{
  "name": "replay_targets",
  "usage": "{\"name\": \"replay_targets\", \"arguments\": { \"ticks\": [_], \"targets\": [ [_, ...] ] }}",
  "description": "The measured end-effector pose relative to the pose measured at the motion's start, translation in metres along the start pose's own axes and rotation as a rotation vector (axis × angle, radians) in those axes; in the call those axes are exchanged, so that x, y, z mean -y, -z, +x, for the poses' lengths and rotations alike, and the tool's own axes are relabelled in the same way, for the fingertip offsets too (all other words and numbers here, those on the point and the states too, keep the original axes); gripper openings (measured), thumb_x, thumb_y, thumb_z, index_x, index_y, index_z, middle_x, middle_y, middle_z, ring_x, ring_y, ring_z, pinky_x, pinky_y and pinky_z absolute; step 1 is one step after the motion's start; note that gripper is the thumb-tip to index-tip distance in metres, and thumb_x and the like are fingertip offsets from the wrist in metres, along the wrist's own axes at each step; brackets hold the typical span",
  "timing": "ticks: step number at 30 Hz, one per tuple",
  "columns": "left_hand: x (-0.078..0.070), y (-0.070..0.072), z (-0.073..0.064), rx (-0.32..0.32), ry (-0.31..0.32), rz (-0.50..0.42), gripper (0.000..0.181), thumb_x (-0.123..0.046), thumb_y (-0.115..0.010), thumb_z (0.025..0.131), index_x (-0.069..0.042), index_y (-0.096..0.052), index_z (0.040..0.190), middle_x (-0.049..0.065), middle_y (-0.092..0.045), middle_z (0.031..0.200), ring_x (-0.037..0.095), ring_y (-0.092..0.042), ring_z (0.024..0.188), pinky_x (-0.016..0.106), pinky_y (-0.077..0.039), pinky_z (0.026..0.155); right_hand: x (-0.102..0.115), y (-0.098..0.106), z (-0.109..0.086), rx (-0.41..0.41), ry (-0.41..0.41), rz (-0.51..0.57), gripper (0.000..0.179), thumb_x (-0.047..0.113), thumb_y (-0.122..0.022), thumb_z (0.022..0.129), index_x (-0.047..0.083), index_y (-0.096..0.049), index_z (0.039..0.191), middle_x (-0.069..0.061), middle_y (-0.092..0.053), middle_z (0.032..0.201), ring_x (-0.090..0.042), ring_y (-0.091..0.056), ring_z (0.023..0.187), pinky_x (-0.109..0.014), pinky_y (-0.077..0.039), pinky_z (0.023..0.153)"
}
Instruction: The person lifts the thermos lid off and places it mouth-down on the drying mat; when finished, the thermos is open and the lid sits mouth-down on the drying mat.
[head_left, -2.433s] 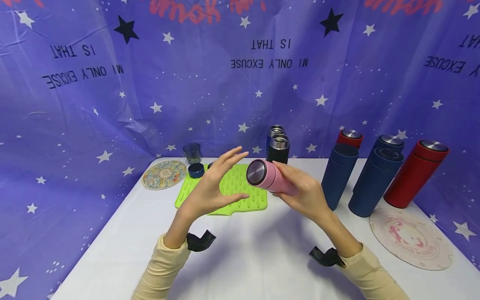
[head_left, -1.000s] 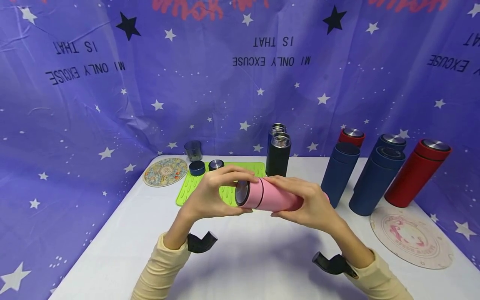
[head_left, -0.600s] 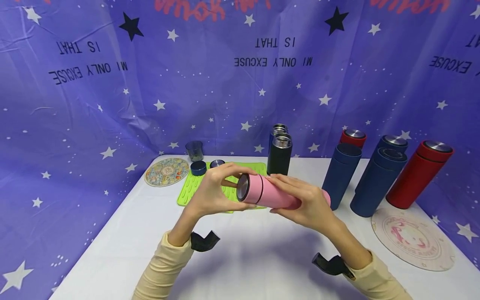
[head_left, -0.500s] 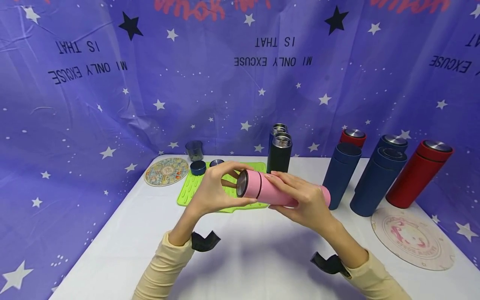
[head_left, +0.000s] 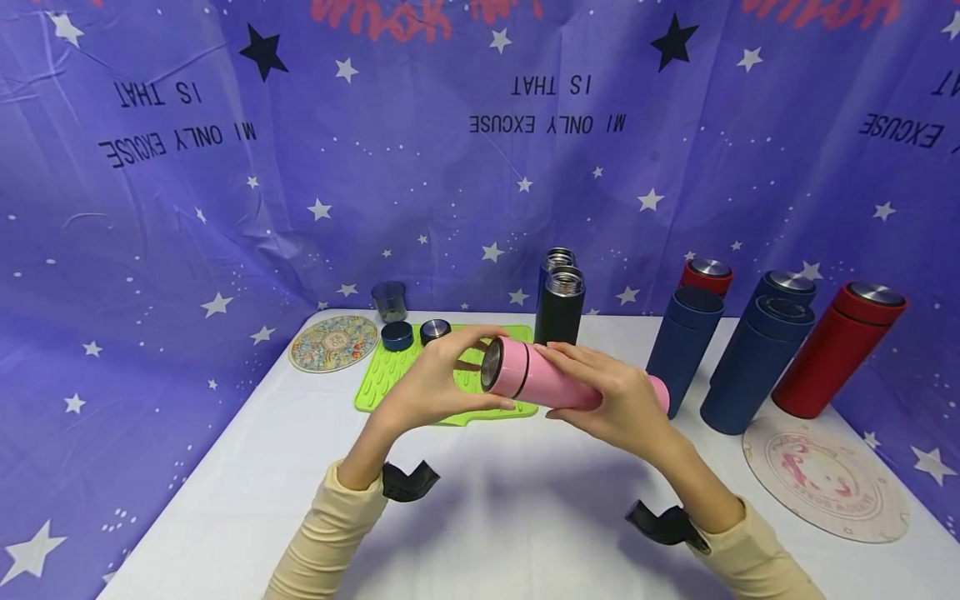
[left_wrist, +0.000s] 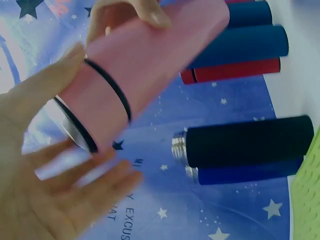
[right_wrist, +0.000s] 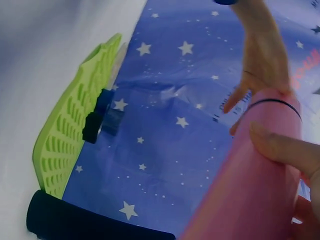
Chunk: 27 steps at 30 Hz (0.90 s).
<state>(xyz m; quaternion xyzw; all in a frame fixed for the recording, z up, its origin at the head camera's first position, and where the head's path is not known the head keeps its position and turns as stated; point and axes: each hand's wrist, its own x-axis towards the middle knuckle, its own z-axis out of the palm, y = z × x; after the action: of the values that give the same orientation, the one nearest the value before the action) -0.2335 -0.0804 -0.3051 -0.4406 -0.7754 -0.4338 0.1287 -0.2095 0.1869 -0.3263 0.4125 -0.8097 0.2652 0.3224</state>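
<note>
A pink thermos flask (head_left: 562, 383) is held in the air, lying slantwise with its steel-topped lid (head_left: 516, 367) pointing left. My right hand (head_left: 618, 404) grips its body, thumb along one side in the right wrist view. My left hand (head_left: 431, 379) is at the lid end. In the left wrist view the left thumb (left_wrist: 70, 67) lies along the lid, while the other fingers (left_wrist: 95, 185) are stretched out past the steel top, blurred. A black line still rings the flask where lid and body meet.
Behind the flask stand two lidless thermos flasks, one black (head_left: 558, 312) and one blue. Two loose lids (head_left: 397, 336) sit on a green mat (head_left: 375, 379), near a glass (head_left: 389, 302) and a patterned disc (head_left: 333, 343). Several blue and red flasks (head_left: 840, 350) stand right, behind a pink-white round mat (head_left: 825, 479).
The left hand came in from the left and closed around the lid of the pink flask, then loosened its fingers. The right hand has kept its grip while the flask came nearer the left hand.
</note>
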Motion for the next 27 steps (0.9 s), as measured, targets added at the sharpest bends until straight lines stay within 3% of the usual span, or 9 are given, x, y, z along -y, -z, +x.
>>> {"name": "replay_targets", "arguments": {
  "ticks": [5, 7, 10, 17, 21, 24, 27],
  "targets": [
    [0.003, 0.001, 0.002, 0.027, -0.251, 0.020, 0.069, -0.018, -0.088, 0.071, -0.009, -0.057, 0.132, 0.005, -0.053, 0.136, 0.020, -0.049, 0.126, 0.035, -0.045, 0.101, -0.002, 0.006, 0.001, 0.082, -0.039, 0.127, 0.081, 0.024, -0.093, 0.061, 0.017, -0.059, 0.134, -0.001, -0.063, 0.127, -0.023, -0.061, 0.114, -0.039, -0.052, 0.092],
    [0.004, 0.001, 0.003, 0.022, -0.307, 0.002, 0.062, -0.014, -0.087, 0.071, -0.010, -0.061, 0.127, 0.005, -0.056, 0.132, 0.021, -0.049, 0.125, 0.036, -0.044, 0.102, -0.003, 0.006, 0.001, 0.107, -0.055, 0.153, 0.082, 0.025, -0.093, 0.061, 0.018, -0.059, 0.135, 0.001, -0.063, 0.126, -0.020, -0.062, 0.111, -0.036, -0.053, 0.089],
    [0.004, 0.001, 0.003, 0.005, -0.340, -0.018, 0.056, -0.013, -0.087, 0.070, -0.011, -0.065, 0.121, 0.005, -0.059, 0.127, 0.020, -0.052, 0.122, 0.035, -0.047, 0.098, -0.003, 0.006, 0.000, 0.118, -0.069, 0.169, 0.081, 0.026, -0.093, 0.062, 0.019, -0.058, 0.136, 0.003, -0.063, 0.127, -0.018, -0.061, 0.111, -0.035, -0.053, 0.089],
    [0.004, 0.001, 0.004, -0.036, -0.344, -0.008, 0.054, -0.013, -0.089, 0.067, -0.011, -0.067, 0.117, 0.004, -0.062, 0.122, 0.019, -0.056, 0.117, 0.033, -0.051, 0.093, -0.001, 0.002, 0.000, 0.073, -0.019, 0.126, 0.081, 0.024, -0.092, 0.062, 0.015, -0.058, 0.135, -0.002, -0.062, 0.129, -0.024, -0.059, 0.116, -0.036, -0.050, 0.095],
    [0.004, 0.000, 0.003, -0.067, -0.315, -0.021, 0.055, -0.011, -0.089, 0.066, -0.008, -0.067, 0.116, 0.007, -0.064, 0.119, 0.021, -0.059, 0.112, 0.029, -0.055, 0.084, 0.000, -0.001, 0.000, 0.037, -0.005, 0.084, 0.080, 0.024, -0.092, 0.062, 0.016, -0.059, 0.135, -0.003, -0.061, 0.129, -0.025, -0.059, 0.117, -0.038, -0.049, 0.096],
    [0.003, -0.002, 0.003, -0.094, -0.255, -0.041, 0.055, -0.011, -0.089, 0.066, -0.007, -0.066, 0.116, 0.008, -0.065, 0.116, 0.021, -0.061, 0.108, 0.028, -0.057, 0.076, 0.000, -0.003, -0.001, 0.012, 0.011, 0.031, 0.080, 0.022, -0.092, 0.062, 0.017, -0.059, 0.135, -0.006, -0.061, 0.130, -0.027, -0.059, 0.117, -0.042, -0.049, 0.096],
    [0.002, -0.004, 0.001, -0.129, -0.144, -0.063, 0.054, -0.016, -0.089, 0.069, -0.009, -0.066, 0.117, 0.003, -0.066, 0.113, 0.017, -0.063, 0.102, 0.027, -0.058, 0.072, 0.001, -0.006, -0.001, -0.005, 0.043, -0.052, 0.080, 0.020, -0.091, 0.064, 0.018, -0.057, 0.136, -0.009, -0.060, 0.131, -0.030, -0.058, 0.117, -0.046, -0.048, 0.096]
  ]
}}
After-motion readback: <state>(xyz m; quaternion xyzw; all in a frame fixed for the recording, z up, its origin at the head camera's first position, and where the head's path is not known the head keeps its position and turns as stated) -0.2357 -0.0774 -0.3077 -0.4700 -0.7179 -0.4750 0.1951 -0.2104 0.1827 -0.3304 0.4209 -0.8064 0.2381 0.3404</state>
